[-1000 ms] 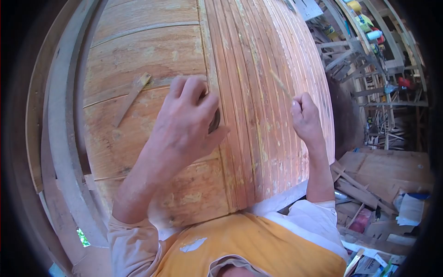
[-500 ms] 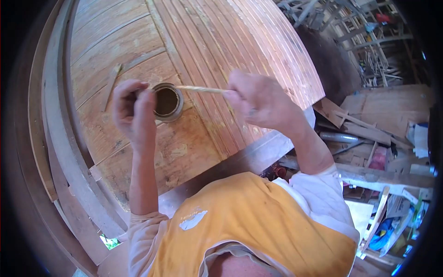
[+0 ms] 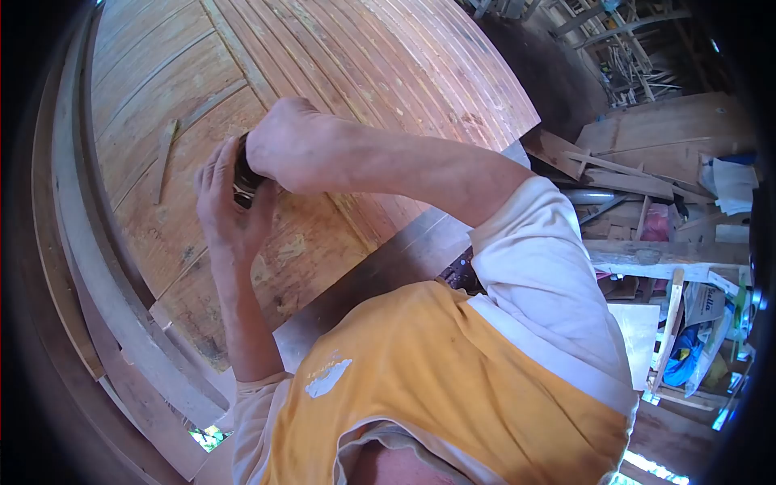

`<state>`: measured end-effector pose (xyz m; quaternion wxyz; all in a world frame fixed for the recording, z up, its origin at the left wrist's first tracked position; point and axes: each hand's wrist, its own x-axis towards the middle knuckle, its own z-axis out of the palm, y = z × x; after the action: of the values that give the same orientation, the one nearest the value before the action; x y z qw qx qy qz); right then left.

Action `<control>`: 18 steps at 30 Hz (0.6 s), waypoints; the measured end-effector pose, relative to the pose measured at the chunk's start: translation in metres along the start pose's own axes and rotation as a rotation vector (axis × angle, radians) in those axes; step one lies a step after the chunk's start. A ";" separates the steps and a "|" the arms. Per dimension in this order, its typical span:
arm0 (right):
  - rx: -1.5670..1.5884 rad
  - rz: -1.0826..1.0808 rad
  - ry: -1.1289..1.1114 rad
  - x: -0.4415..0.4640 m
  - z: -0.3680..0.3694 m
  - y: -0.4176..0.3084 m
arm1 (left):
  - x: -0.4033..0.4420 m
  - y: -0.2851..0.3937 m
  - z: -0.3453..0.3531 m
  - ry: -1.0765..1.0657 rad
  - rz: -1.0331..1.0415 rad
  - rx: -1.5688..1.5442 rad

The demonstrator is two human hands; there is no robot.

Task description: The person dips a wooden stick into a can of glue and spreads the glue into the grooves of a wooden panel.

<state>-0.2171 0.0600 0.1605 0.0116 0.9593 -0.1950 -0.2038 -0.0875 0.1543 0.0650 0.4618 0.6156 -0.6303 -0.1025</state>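
Can (image 3: 244,173) in left grip (image 3: 226,208)

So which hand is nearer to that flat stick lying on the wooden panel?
Left. The left hand, at the dark can, lies a short gap from the flat stick; the right hand is farther off, across the can.

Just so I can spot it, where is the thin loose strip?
In the head view, the thin loose strip lies toward the left on the wooden panel, left of the left hand.
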 end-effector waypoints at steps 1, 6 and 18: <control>0.045 0.005 -0.034 0.002 -0.004 0.002 | -0.001 -0.003 0.000 0.006 0.038 0.052; 0.392 0.132 0.161 -0.029 0.011 0.028 | -0.009 -0.005 -0.005 0.014 0.005 -0.033; 1.492 0.918 0.731 -0.287 0.213 0.081 | 0.040 0.027 0.009 0.084 -0.129 0.162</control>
<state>-0.5729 0.1064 0.0849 -0.4649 0.5534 -0.6172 0.3108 -0.1051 0.1216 0.0972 0.4291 0.6940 -0.5756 -0.0550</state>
